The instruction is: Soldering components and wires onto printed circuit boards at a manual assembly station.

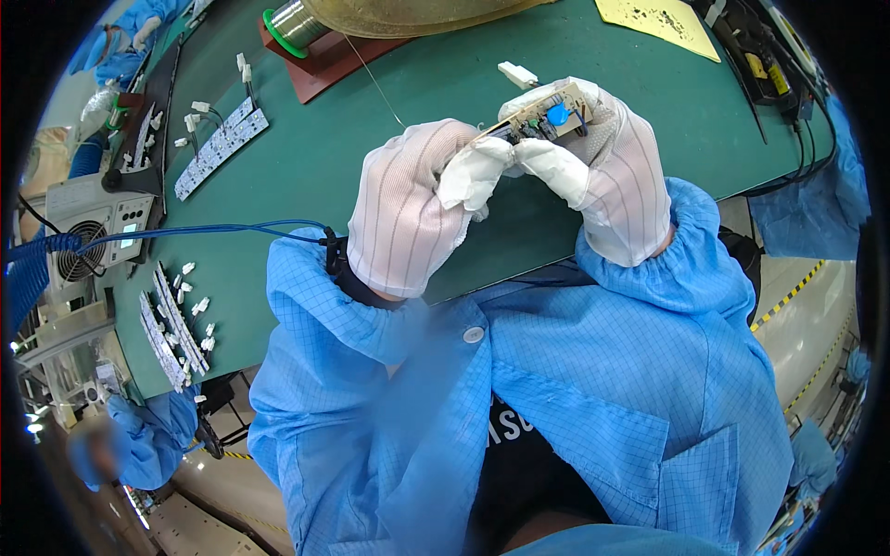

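Both my hands wear white gloves with thin stripes, and together they hold a small circuit board [571, 104] above the bench. The board is tilted, with a round blue part and other components facing me. My left hand [417, 190] pinches its left end between thumb and fingers. At the other end, my right hand [607, 167] grips it, thumb along the lower edge and fingers behind. A white connector [517, 74] shows just beyond the board; whether it is joined to it is hidden. A blue cord runs to a dark band on my left wrist.
A solder wire spool [298, 26] sits on a dark red stand [324, 74] on the green bench [306, 167]. Light strip boards with white connectors [222, 148] lie left. A fan-fitted device [102, 227] stands at the left edge. A yellow sheet [660, 26] lies far right.
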Demonstrator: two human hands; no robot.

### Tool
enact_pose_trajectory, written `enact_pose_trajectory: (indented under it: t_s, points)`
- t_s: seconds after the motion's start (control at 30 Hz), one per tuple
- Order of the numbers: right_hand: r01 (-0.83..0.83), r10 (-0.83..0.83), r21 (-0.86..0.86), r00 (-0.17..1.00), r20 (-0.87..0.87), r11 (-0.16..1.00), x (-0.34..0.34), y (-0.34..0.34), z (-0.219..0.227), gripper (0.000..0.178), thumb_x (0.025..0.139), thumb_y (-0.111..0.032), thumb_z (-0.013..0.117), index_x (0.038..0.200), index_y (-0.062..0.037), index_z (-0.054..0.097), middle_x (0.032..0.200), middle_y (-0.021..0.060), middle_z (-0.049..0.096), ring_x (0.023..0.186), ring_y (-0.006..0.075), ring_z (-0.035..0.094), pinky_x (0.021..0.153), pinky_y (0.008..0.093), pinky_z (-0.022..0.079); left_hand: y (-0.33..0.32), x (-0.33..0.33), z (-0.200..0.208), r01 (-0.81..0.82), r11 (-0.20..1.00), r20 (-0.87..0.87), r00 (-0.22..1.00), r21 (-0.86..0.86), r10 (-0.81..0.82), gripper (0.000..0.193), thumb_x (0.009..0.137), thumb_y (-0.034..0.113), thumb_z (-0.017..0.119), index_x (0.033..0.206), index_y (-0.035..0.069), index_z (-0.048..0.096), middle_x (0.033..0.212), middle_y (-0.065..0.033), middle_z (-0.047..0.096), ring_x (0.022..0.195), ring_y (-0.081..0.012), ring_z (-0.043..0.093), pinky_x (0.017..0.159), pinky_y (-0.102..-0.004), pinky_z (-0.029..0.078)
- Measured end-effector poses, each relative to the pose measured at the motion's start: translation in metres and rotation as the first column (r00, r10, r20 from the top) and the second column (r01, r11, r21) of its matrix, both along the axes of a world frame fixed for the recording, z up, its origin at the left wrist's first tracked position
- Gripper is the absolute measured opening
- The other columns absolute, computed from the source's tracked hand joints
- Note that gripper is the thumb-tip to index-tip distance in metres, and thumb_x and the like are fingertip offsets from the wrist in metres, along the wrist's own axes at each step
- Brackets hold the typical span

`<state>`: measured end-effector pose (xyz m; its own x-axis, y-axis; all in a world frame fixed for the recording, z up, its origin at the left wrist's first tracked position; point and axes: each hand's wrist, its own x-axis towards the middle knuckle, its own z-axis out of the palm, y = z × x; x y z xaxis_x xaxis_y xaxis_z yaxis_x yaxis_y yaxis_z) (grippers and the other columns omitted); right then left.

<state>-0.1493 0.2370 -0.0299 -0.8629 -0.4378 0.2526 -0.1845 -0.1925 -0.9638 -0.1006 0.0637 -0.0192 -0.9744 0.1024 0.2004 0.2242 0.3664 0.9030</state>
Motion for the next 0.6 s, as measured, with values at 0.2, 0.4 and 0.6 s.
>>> enact_pose_trajectory:
  t_s: [0.2,0.4,0.6]
  points:
    - [0.079,-0.078,0.038,0.997,-0.025,0.996,0.004,0.004,-0.004,0.033,0.076,-0.012,0.076,0.102,0.0014,0.059,0.085,0.0062,0.066,0.076,0.0096,0.058,0.073,0.0241,0.05,0.002,-0.001,-0.001,-0.001,0.984,-0.132,0.991,-0.177,-0.023,0.016,0.087,0.015,0.054,0.086,-0.001,0.056,0.064,-0.0055,0.054,0.057,-0.0131,0.055,0.051,-0.0249,0.042]
    - [0.17,-0.151,0.08,0.967,-0.206,0.982,-0.001,0.002,-0.02,0.038,0.072,-0.02,0.08,0.099,-0.0017,0.06,0.084,0.0066,0.065,0.073,0.0123,0.059,0.069,0.0255,0.05,0.001,-0.001,-0.002,-0.065,0.947,-0.421,0.904,-0.316,-0.078,0.017,0.083,0.015,0.06,0.087,-0.001,0.059,0.076,-0.0123,0.058,0.065,-0.0259,0.058,0.06,-0.0333,0.046]
    - [0.134,-0.07,0.237,0.963,-0.262,0.962,-0.002,0.013,-0.018,0.036,0.078,-0.001,0.072,0.108,0.003,0.053,0.097,0.0087,0.061,0.089,0.0142,0.059,0.082,0.0274,0.05,0.0,0.0,-0.007,-0.098,0.942,-0.409,0.912,-0.321,-0.044,0.019,0.079,0.016,0.064,0.089,-0.001,0.061,0.083,-0.0141,0.06,0.069,-0.029,0.059,0.064,-0.0338,0.047]
